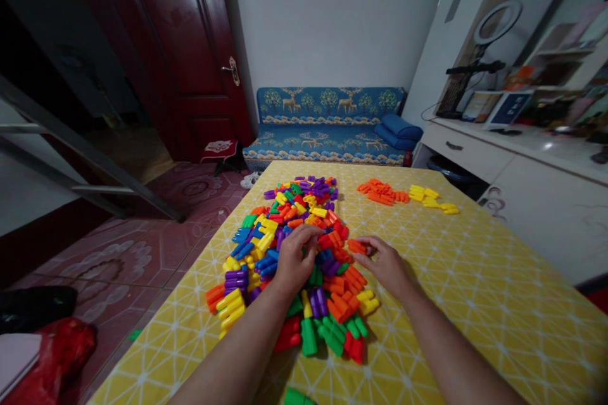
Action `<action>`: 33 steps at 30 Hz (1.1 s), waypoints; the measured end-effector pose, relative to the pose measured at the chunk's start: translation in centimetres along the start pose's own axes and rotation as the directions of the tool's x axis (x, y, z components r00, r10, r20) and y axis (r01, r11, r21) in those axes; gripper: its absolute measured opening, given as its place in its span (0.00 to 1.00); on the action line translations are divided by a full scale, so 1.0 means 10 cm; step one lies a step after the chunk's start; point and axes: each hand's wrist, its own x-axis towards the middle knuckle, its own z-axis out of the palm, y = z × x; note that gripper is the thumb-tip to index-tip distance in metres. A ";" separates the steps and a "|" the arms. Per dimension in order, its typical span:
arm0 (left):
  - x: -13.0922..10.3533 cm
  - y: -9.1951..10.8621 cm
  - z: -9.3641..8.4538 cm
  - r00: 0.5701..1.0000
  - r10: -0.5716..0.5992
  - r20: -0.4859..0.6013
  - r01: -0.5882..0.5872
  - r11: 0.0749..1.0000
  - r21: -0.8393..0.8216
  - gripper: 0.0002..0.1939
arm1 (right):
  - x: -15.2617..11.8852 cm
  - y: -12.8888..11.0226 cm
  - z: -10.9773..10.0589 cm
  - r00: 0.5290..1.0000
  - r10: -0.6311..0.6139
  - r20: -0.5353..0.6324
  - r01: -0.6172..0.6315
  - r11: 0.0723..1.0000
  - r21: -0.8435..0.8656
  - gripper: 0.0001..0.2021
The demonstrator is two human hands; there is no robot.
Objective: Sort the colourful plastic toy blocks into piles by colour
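Both hands are working above a yellow tablecloth, and the right hand point(386, 264) is pinching a single orange block point(356, 246) between thumb and fingers, just beyond the heap's right-hand edge. The left hand point(295, 257) is hovering over the middle of the heap with its fingers bent and thumb and forefinger drawn close; whether it is holding or touching a piece, one cannot tell, as the hand itself is hiding what lies underneath.

Around the hands, the heap of mixed blocks point(266, 241) is spreading lengthwise along the table, with purple, blue, green, yellow, red and orange pieces overlapping at all angles. Purple ones are crowding its far end, while green and red ones are lying along its near end. A loose green block point(297, 397) is lying nearer still, partly cut off by the bottom of the view. Toward the table's far side, to the right of the heap, an orange cluster point(381, 192) is lying just beside a yellow cluster point(431, 199).

The patterned tablecloth point(479, 285) is stretching out beneath everything. Past it, a blue sofa point(318, 134) is standing against the wall, with folded blue cushions point(399, 131) resting at one end. A dark red door point(185, 31) is standing to the left, and a ring light point(498, 23) is rising above a white cabinet point(468, 147) to the right.
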 end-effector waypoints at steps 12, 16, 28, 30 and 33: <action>0.01 0.01 0.00 1.000 0.016 -0.009 -0.016 1.000 -0.001 0.13 | 0.19 0.58 -0.15 0.960 -0.087 -0.267 0.021 0.971 -0.238 0.09; 0.01 0.01 0.00 1.000 0.021 -0.008 -0.021 1.000 -0.004 0.13 | 0.49 0.59 -0.10 0.958 -0.134 -0.253 0.056 0.954 -0.293 0.06; 0.01 0.03 0.00 1.000 0.008 -0.002 -0.008 1.000 0.011 0.13 | 1.05 0.61 -0.13 0.946 -0.148 -0.287 -0.005 0.881 -0.472 0.07; 0.01 0.02 0.01 1.000 0.000 0.005 0.000 1.000 0.015 0.13 | 1.03 0.59 -0.12 0.967 -0.184 -0.174 0.051 0.815 -0.577 0.10; 0.01 0.02 0.01 1.000 -0.006 0.011 0.006 1.000 0.018 0.13 | 1.05 0.60 -0.10 0.990 -0.131 -0.050 0.062 0.731 -0.679 0.18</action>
